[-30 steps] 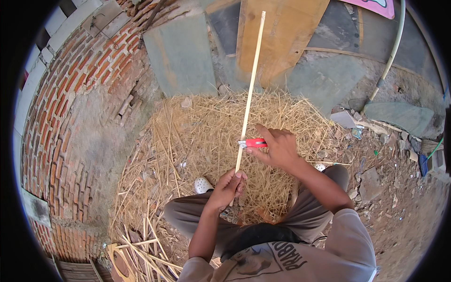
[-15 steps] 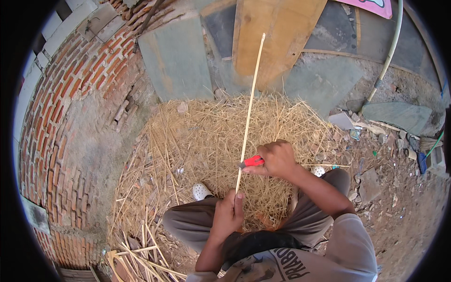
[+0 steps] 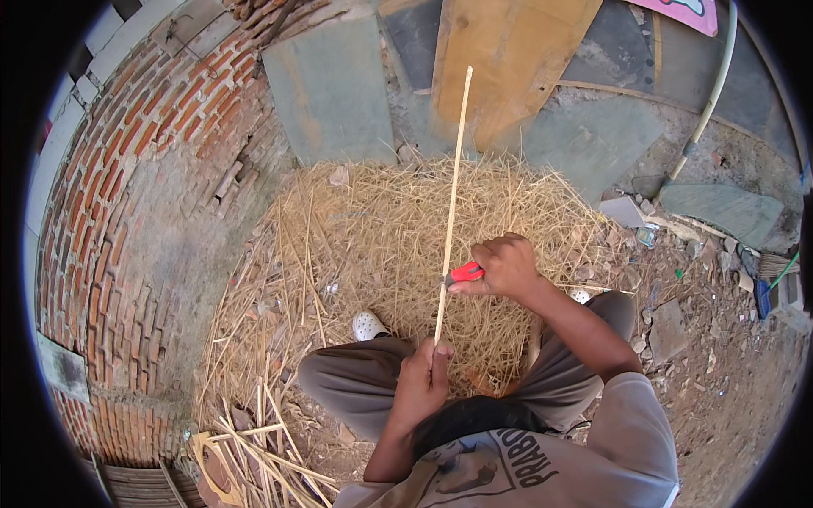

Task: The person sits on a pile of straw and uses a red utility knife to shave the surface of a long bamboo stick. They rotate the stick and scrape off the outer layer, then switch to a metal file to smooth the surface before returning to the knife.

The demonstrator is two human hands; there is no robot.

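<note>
My left hand is closed around the lower end of a long, thin, pale bamboo strip, its thumb lying along it. The strip rises away from me, tilted slightly right, its far end over an orange-brown board. In my right hand is a red-handled utility knife, the fingers wrapped round its handle. The knife's short blade touches the strip from the right, a little above my left hand. Both hands are in front of my bent legs.
A heap of pale shavings covers the ground ahead of me. Several cut strips lie in a pile at my lower left. A brick wall stands left, boards lean at the back, and rubble is on the right.
My right hand and the knife have shifted slightly up along the strip. My left hand has moved a little right and down, with the strip. The whole view has shifted a little.
</note>
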